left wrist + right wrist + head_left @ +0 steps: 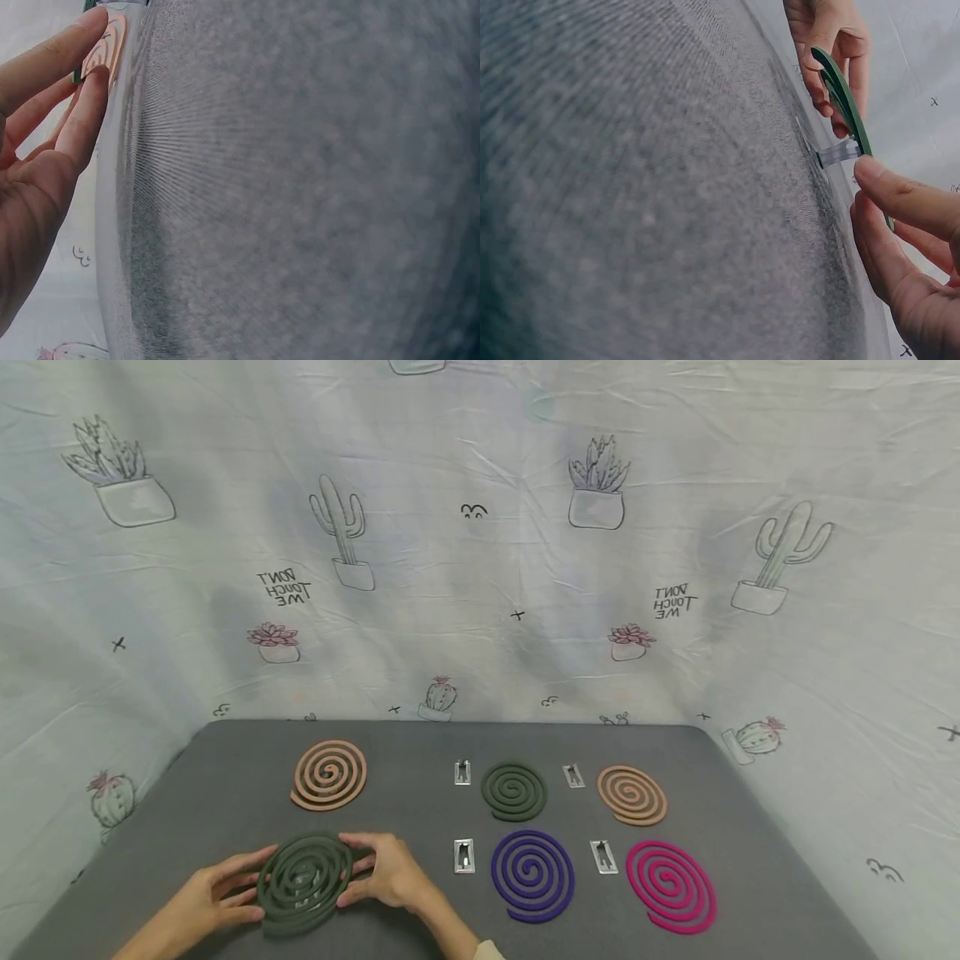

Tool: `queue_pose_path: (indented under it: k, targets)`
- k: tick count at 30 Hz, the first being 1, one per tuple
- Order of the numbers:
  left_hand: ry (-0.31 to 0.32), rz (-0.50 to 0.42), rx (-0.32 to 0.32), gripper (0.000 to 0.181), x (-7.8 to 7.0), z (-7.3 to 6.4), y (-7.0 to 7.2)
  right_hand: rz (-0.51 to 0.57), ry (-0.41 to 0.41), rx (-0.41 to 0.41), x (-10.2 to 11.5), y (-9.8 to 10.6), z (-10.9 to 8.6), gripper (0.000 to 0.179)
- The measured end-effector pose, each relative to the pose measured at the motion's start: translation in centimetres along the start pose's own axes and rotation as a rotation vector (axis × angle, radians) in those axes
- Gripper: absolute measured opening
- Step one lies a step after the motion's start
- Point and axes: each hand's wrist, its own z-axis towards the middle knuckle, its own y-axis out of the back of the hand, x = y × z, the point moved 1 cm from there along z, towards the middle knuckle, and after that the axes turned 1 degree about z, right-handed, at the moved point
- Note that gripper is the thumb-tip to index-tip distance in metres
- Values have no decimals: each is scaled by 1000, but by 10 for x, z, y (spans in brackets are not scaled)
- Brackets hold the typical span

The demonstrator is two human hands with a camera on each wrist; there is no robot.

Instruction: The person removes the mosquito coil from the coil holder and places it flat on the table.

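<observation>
A dark green mosquito coil (288, 928) lies between my two hands at the front left of the table. My left hand (197, 902) pinches its left edge, thumb and fingertips at the rim. On the opposite edge, my right hand (393, 872) holds the coil between thumb and fingers. Under the coil, a short clear plastic stand (840, 152) reaches from the tabletop to its underside in the right wrist view. The same view shows the green coil (845, 94) edge-on, tilted, with the left hand (836, 37) beyond it.
Behind the hands is an orange coil (322, 807). To the right lie a second green coil (517, 817), another orange coil (637, 822), a purple coil (536, 918) and a pink coil (678, 931). Small metal stands (464, 856) lie beside these. A printed cloth (480, 568) surrounds the grey table (412, 760).
</observation>
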Motion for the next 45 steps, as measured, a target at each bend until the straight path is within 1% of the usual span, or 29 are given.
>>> queue_pose_path:
  k: [4,6,10,12,18,20,24,26,30,34,36,41,45]
  targets:
    - [20,-21,-3,77,-1,-3,-1,84,-10,13,-3,-1,0,75]
    - [-8,-20,-2,76,0,-4,-1,98,-7,5,-4,-1,0,75]
    - [-84,-39,28,78,1,-5,0,150,-14,-21,-5,-2,0,72]
    - [-97,-31,26,78,2,-5,0,168,-18,-21,-5,-1,-1,72]
    - [-96,60,-39,79,1,-6,-1,142,-5,5,-5,0,0,69]
    - [-79,56,-55,78,-1,-6,-2,132,0,2,-5,-1,1,67]
    - [-20,43,-91,72,-3,-7,-2,120,0,-19,-3,-1,0,66]
    - [-6,62,-120,69,-4,-8,-2,123,-2,-28,-2,-1,-1,66]
    - [-1,115,-167,68,-6,-8,-3,118,4,-42,0,-1,-1,66]
    - [13,107,-174,67,-8,-8,-3,115,8,-49,1,0,-1,65]
    - [5,100,-173,64,-10,-8,-3,108,14,-50,1,0,-1,65]
    - [-42,114,-166,63,-12,-7,-3,170,17,-64,0,2,-1,63]
    - [-55,115,-143,68,-15,-7,-4,221,17,-63,2,4,-2,59]
